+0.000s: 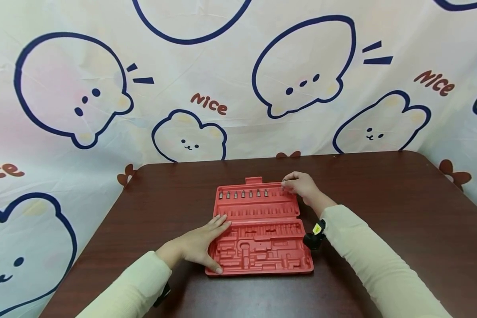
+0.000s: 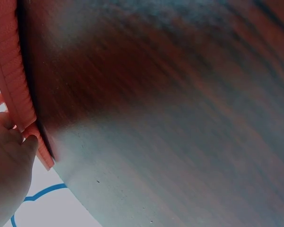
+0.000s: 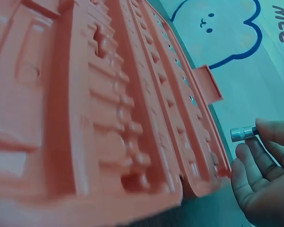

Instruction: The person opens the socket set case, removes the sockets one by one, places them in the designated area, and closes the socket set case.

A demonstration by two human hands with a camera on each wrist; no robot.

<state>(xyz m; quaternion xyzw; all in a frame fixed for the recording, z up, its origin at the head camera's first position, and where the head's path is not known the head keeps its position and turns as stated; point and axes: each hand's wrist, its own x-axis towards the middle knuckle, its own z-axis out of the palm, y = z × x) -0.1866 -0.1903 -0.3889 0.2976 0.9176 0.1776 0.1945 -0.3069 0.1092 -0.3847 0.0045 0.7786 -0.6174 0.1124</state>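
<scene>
An open red case (image 1: 258, 245) lies on the table, its lid part (image 1: 258, 212) at the back, with several small metal bits (image 1: 243, 194) in a row along the lid's far slots. My left hand (image 1: 200, 244) rests spread on the case's left edge; in the left wrist view the hand (image 2: 10, 156) touches the red edge (image 2: 12, 71). Above the lid's far right corner, my right hand (image 1: 300, 184) pinches a small metal piece. The right wrist view shows this knurled silver piece (image 3: 244, 134) between the thumb and fingertips of the right hand (image 3: 267, 175), beside the case (image 3: 154, 94).
The dark brown table (image 1: 167, 190) extends around the case. A red latch tab (image 1: 254, 180) sticks out at the lid's far edge. Behind the table hangs a pale cloth (image 1: 238, 79) with drawn bears and lettering. A black wrist camera (image 1: 314, 238) is beside the case's right edge.
</scene>
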